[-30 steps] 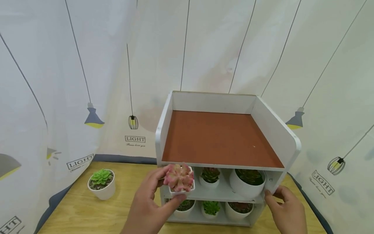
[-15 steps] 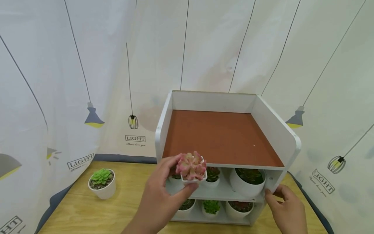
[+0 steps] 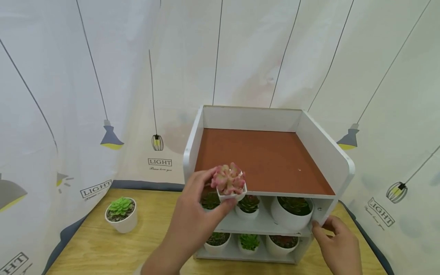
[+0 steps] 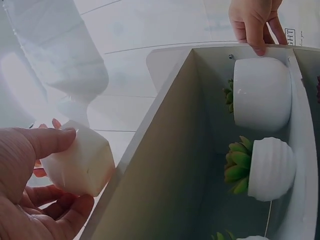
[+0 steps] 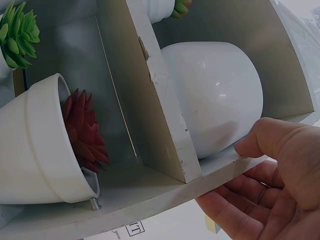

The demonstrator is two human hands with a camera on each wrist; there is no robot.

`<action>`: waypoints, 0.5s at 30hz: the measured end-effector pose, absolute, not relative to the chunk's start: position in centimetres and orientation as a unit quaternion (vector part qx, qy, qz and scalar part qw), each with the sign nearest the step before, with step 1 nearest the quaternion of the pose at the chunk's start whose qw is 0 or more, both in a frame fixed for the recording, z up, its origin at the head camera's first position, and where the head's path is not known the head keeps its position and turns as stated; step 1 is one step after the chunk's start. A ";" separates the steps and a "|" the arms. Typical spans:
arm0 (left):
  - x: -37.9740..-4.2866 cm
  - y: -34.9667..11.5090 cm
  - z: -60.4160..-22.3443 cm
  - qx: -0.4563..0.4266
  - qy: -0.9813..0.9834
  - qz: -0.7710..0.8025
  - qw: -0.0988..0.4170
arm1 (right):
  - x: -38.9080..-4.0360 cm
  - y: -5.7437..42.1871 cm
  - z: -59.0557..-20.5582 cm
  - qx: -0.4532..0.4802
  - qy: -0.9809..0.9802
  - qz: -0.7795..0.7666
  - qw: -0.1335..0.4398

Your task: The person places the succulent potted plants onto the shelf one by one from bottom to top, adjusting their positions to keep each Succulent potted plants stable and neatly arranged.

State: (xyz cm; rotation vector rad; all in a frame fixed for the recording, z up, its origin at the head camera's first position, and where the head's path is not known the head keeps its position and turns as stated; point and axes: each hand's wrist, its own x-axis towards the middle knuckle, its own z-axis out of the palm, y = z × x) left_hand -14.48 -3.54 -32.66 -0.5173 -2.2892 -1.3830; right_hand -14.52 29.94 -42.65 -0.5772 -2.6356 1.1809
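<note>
My left hand [image 3: 196,214] pinches a small white pot with a pink succulent [image 3: 228,179] between thumb and fingers, at the front edge of the shelf unit's brown top [image 3: 261,156]. In the left wrist view the white pot [image 4: 82,160] is angular and close beside the board's edge. With thumb and fingers on either side, my right hand [image 3: 338,242] grips the right side panel of the white shelf unit [image 5: 182,195]. Near its thumb, on the middle shelf, stands a large round white pot [image 5: 220,95]. A smaller ribbed pot with a green succulent [image 4: 272,170] stands beside that one.
On the lower shelf are a green succulent [image 3: 249,242], a white pot with a dark red succulent [image 5: 87,132] and another pot [image 3: 217,244]. A potted bright green succulent [image 3: 121,214] stands on the wooden table [image 3: 151,214] at left. A printed curtain [image 3: 254,53] hangs behind.
My left hand has raised the pink succulent and carried it a little to the right, from before the middle shelf to the top board's front edge. My right hand has stayed on the side panel.
</note>
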 end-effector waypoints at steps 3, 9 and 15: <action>-14.6 -3.3 -32.1 -0.181 -0.818 -0.509 0.198 | -14.5 30.0 -42.6 -0.193 -0.891 0.400 0.095; -15.2 -3.0 -31.4 -0.168 -0.825 -0.504 0.193 | -14.5 30.0 -42.7 -0.192 -0.892 0.397 0.099; -16.0 -2.5 -31.2 -0.162 -0.833 -0.489 0.200 | -14.5 30.0 -42.9 -0.191 -0.891 0.395 0.114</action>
